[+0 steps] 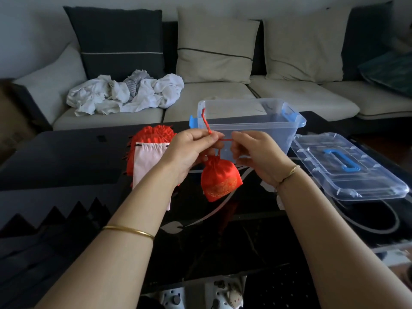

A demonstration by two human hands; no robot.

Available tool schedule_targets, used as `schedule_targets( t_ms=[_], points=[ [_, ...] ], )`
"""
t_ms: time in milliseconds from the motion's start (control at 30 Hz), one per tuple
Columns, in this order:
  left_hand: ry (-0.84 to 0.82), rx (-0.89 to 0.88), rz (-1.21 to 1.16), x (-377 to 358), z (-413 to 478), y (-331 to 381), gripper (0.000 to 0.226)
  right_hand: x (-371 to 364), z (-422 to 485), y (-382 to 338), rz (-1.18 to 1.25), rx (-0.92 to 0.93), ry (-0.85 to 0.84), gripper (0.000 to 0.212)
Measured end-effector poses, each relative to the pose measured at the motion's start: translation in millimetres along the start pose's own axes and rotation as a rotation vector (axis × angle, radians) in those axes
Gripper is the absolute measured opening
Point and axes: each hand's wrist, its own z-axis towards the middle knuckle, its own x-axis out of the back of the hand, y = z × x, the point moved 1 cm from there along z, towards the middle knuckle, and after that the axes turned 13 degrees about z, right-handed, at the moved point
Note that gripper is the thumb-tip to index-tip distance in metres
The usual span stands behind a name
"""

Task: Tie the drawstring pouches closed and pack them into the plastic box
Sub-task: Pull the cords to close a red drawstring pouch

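A red drawstring pouch (219, 178) with gold embroidery hangs above the black table, its mouth gathered tight. My left hand (189, 150) pinches one end of its red drawstring (206, 122), which sticks up past my fingers. My right hand (254, 155) pinches the other end, and a short stretch of cord runs taut between both hands. Behind the hands stands the clear plastic box (249, 128) with blue latches, open, and I see no pouch inside. A pile of red pouches (156, 136) lies to the left with a pale pink pouch (147, 163) on top.
The box's clear lid (347, 168) with a blue handle lies on the table at the right. The glossy black table (66, 166) stretches left and toward me. Behind it stands a sofa with cushions and a heap of white cloth (124, 94).
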Motion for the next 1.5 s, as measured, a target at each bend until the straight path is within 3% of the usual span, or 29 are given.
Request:
schedule_targets(
  t_ms=[100,200,300,367,500,700,867,967,1067,1300,1500],
  points=[
    [0.032,-0.006,-0.005,2,0,-2,0.013,0,-9,0,-0.169,-0.156,-0.176,0.028],
    [-0.018,-0.046,0.09,2,-2,-1,0.021,0,-8,3,-0.45,-0.081,-0.126,0.03],
    [-0.002,-0.131,0.178,4,-2,4,0.03,-5,-2,6,-0.215,0.086,-0.107,0.019],
    [0.022,-0.178,0.229,4,-2,7,0.032,-8,2,8,-0.044,0.047,-0.147,0.021],
    [0.052,-0.261,0.389,3,-1,7,0.029,-8,10,10,0.13,-0.066,-0.05,0.031],
    [0.208,-0.466,0.694,2,-5,6,0.043,-12,9,18,0.144,-0.162,-0.123,0.02],
    [0.351,-0.552,0.692,0,-7,6,0.041,-15,6,17,0.15,-0.214,-0.227,0.018],
    [0.377,-0.531,0.655,0,-7,6,0.039,-17,6,18,0.147,-0.202,-0.283,0.015],
    [0.366,-0.484,0.609,2,-7,6,0.032,-15,8,19,0.144,-0.179,-0.236,0.014],
    [0.211,-0.31,0.422,9,-1,-7,0.019,-7,8,18,0.027,-0.099,-0.092,0.021],
    [0.021,-0.17,0.545,15,-5,-11,0.026,0,10,19,-0.036,-0.015,0.08,0.027]
  ],
)
